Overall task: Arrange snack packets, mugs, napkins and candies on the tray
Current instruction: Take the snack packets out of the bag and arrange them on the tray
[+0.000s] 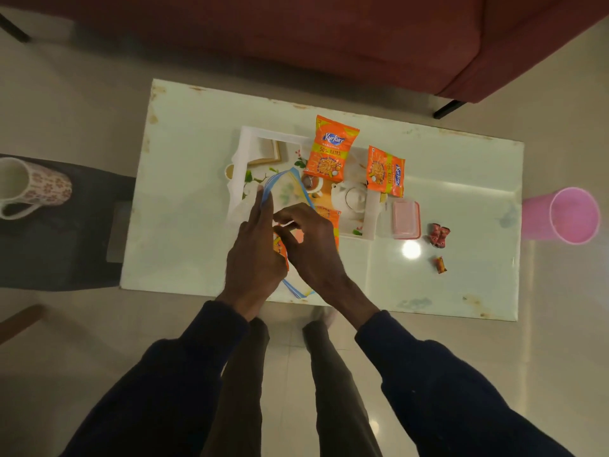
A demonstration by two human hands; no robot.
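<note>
A white-rimmed tray (244,140) with a printed picture lies on the table. One orange snack packet (331,148) rests on its far edge and a second orange packet (385,171) on its right edge. A third orange packet (330,219) shows partly under my hands. A white napkin with a blue and yellow border (287,186) stretches from the tray to the table's near edge. My left hand (255,255) lies along the napkin's left edge with fingers extended. My right hand (311,249) pinches the napkin beside it. Candies (439,235) lie to the right, and another candy (441,264) sits nearer me.
A small clear box with a pink lid (404,220) sits right of the tray. A pink cup (574,215) stands past the table's right end. A floral mug (36,188) is on a dark surface at left. A red sofa (329,34) runs behind the glossy white table (184,192).
</note>
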